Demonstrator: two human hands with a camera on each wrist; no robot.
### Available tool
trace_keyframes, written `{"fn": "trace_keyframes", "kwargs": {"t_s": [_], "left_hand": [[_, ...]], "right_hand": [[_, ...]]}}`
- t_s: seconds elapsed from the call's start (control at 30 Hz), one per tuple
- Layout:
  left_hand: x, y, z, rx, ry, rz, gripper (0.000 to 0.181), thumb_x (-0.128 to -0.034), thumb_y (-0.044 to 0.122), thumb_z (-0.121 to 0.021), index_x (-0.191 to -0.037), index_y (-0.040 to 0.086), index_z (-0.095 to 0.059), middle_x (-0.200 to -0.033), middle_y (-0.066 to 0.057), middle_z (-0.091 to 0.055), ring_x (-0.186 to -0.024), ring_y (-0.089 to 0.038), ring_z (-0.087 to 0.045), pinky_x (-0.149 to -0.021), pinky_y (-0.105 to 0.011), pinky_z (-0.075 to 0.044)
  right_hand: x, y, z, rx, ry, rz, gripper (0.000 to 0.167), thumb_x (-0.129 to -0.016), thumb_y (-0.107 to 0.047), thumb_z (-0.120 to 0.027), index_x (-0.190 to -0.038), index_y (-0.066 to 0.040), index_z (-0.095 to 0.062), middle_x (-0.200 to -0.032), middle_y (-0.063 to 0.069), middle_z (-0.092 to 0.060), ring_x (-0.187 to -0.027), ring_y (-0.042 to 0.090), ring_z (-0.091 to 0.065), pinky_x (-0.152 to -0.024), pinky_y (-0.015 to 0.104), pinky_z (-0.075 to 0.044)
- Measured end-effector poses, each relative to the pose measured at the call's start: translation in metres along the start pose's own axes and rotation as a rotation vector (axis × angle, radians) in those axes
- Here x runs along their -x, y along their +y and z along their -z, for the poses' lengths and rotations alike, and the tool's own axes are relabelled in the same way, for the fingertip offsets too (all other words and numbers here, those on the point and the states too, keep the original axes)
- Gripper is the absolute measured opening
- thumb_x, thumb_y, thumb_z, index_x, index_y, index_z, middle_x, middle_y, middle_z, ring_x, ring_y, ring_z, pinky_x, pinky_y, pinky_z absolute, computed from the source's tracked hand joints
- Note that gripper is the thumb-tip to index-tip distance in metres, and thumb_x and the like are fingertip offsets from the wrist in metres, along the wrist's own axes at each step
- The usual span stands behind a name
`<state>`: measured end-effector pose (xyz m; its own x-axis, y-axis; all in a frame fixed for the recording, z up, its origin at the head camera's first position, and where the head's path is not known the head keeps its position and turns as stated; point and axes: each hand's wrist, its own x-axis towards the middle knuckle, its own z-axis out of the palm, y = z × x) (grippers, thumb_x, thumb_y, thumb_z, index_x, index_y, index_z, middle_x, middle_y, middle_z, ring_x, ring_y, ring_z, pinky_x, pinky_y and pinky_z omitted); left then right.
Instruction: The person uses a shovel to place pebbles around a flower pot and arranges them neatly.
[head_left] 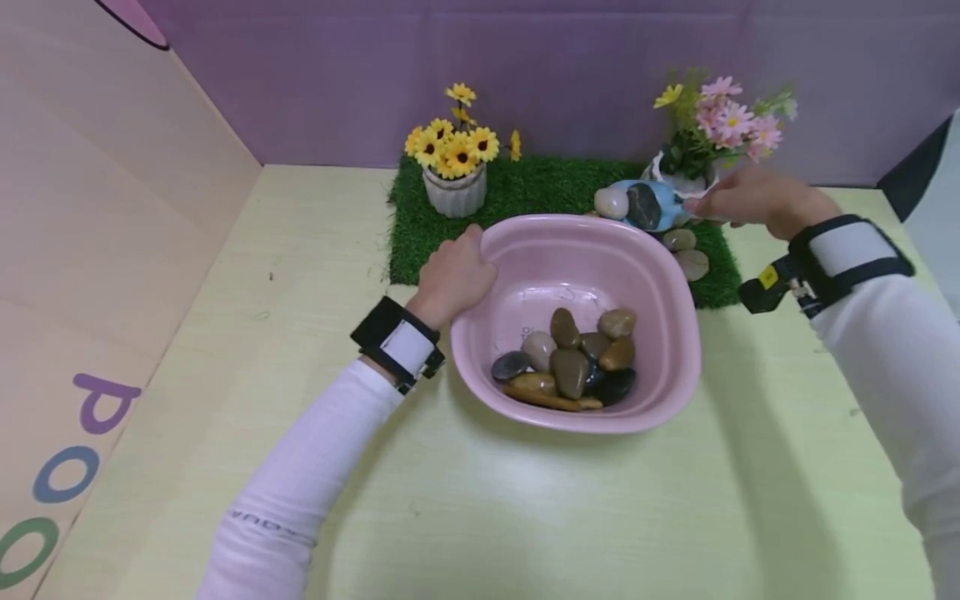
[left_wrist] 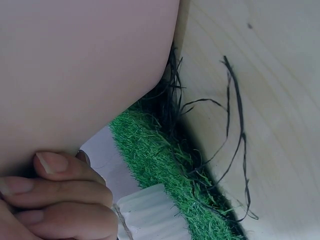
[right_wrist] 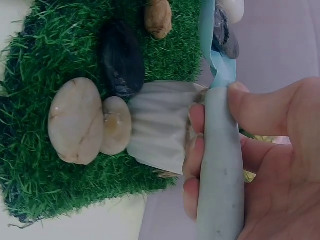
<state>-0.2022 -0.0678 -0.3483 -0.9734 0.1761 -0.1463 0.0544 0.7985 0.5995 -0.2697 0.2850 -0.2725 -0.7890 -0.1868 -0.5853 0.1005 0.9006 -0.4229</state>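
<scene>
My right hand [head_left: 761, 200] grips the pale grey-green handle [right_wrist: 220, 165] of a small toy shovel with a light blue scoop [head_left: 670, 202]. A whitish stone [head_left: 611, 202] and a dark stone [head_left: 642, 206] lie on the scoop, held over the grass mat. My left hand [head_left: 456, 279] holds the left rim of a pink basin [head_left: 573, 254], its fingertips [left_wrist: 55, 162] curled against the wall in the left wrist view. Inside the basin, several brown, grey and black stones [head_left: 570, 371] are gathered toward the near side. The basin covers part of the mat.
On the green grass mat [head_left: 536, 175] stand a pot of yellow flowers [head_left: 456, 190] and a white pot [right_wrist: 162, 125] of pink flowers. Near it lie a pale flat stone [right_wrist: 77, 120], a black stone [right_wrist: 121, 60] and a brown stone [right_wrist: 158, 20]. A purple backdrop [head_left: 555, 83] rises behind.
</scene>
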Motion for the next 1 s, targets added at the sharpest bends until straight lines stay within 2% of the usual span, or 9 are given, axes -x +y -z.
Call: {"fn": "trace_keyframes", "kwargs": {"t_s": [0.23, 0.3, 0.37, 0.47, 0.77, 1.0], "left_hand": [[0.001, 0.0, 0.0, 0.006, -0.002, 0.001, 0.038, -0.092, 0.019, -0.048, -0.128, 0.006, -0.049, -0.104, -0.017, -0.063, -0.075, -0.027, -0.066, -0.055, -0.034, -0.055], [0.001, 0.0, 0.0, 0.008, 0.0, 0.0, 0.038, -0.092, 0.018, -0.048, -0.128, 0.006, -0.049, -0.103, -0.017, -0.063, -0.075, -0.027, -0.067, -0.055, -0.034, -0.055], [0.001, 0.0, 0.001, 0.006, -0.002, -0.001, 0.039, -0.0922, 0.019, -0.048, -0.129, 0.006, -0.049, -0.104, -0.017, -0.063, -0.075, -0.027, -0.067, -0.055, -0.034, -0.055], [0.001, 0.0, 0.001, 0.007, -0.001, -0.003, 0.039, -0.0925, 0.019, -0.048, -0.13, 0.006, -0.048, -0.104, -0.017, -0.063, -0.075, -0.026, -0.067, -0.054, -0.034, -0.055], [0.001, -0.002, 0.0, 0.009, -0.003, -0.012, 0.039, -0.0926, 0.019, -0.048, -0.129, 0.006, -0.048, -0.102, -0.016, -0.063, -0.074, -0.027, -0.067, -0.054, -0.033, -0.055], [0.001, -0.002, 0.001, 0.016, -0.005, -0.021, 0.038, -0.0933, 0.019, -0.047, -0.129, 0.006, -0.048, -0.101, -0.016, -0.063, -0.074, -0.027, -0.067, -0.053, -0.033, -0.055]], "right_hand": [[-0.006, 0.002, -0.012, -0.004, -0.003, -0.024, 0.083, -0.1, -0.055, -0.037, -0.148, 0.013, -0.028, -0.15, 0.04, -0.026, -0.135, 0.06, -0.027, -0.109, 0.074, -0.023], [-0.007, 0.002, -0.013, 0.028, 0.005, -0.041, 0.086, -0.099, -0.059, -0.036, -0.149, 0.011, -0.027, -0.15, 0.039, -0.028, -0.136, 0.061, -0.023, -0.109, 0.079, -0.008], [-0.007, 0.001, -0.014, 0.072, 0.017, -0.061, 0.088, -0.098, -0.063, -0.034, -0.15, 0.008, -0.028, -0.15, 0.038, -0.028, -0.136, 0.063, -0.02, -0.103, 0.084, 0.004], [-0.006, 0.001, -0.016, 0.145, 0.045, -0.092, 0.088, -0.097, -0.066, -0.032, -0.149, 0.004, -0.031, -0.151, 0.038, -0.025, -0.135, 0.065, -0.016, -0.092, 0.088, 0.014], [-0.011, -0.004, -0.028, 0.187, 0.077, -0.106, 0.08, -0.098, -0.059, -0.034, -0.145, 0.005, -0.038, -0.154, 0.036, -0.02, -0.136, 0.067, -0.01, -0.096, 0.087, 0.014], [-0.014, -0.011, -0.032, 0.267, 0.08, -0.104, 0.076, -0.099, -0.055, -0.033, -0.145, 0.006, -0.038, -0.153, 0.037, -0.022, -0.135, 0.066, -0.017, -0.095, 0.089, 0.007]]}}
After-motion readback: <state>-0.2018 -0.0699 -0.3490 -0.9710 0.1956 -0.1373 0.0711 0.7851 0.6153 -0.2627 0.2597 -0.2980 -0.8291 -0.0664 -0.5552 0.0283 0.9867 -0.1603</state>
